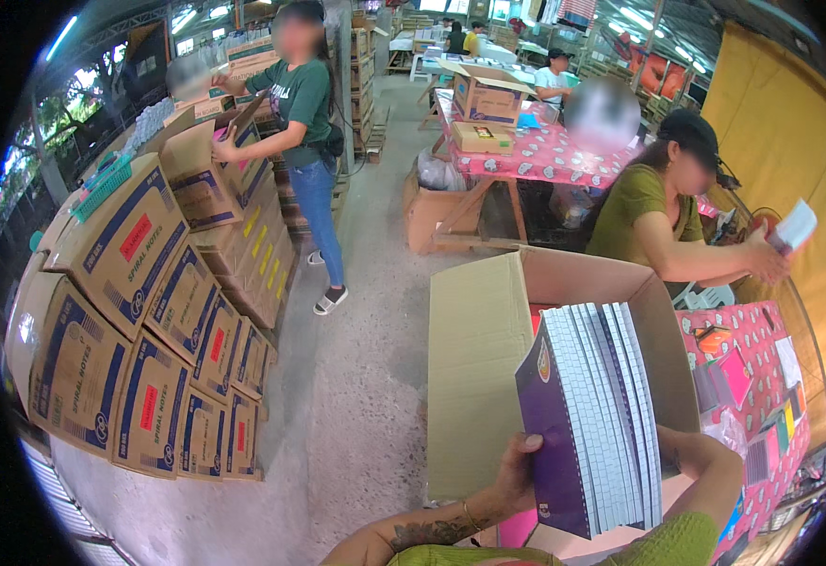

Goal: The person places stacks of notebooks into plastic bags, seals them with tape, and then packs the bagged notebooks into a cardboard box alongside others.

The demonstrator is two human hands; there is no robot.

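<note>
A thick stack of spiral notebooks (583, 415) with purple covers stands tilted between my two hands, their white coil-bound edges facing up toward me. My left hand (519, 470) grips the stack's left side, thumb on the purple cover. At the other side, my right hand (675, 447) presses against the stack; most of its fingers are hidden behind the notebooks. Just beyond and beneath the stack is an open cardboard box (474, 368), its flap folded out to the left. Something red shows inside the box, mostly covered by the notebooks.
Stacked cartons (156, 363) line the left side. A person in a green shirt (305, 104) stands at another open box (196, 179). On my right, a seated co-worker (653, 212) holds a small pad beside a pink-covered table (762, 325) with colourful notebooks. Another pink-covered table (564, 168) is farther back.
</note>
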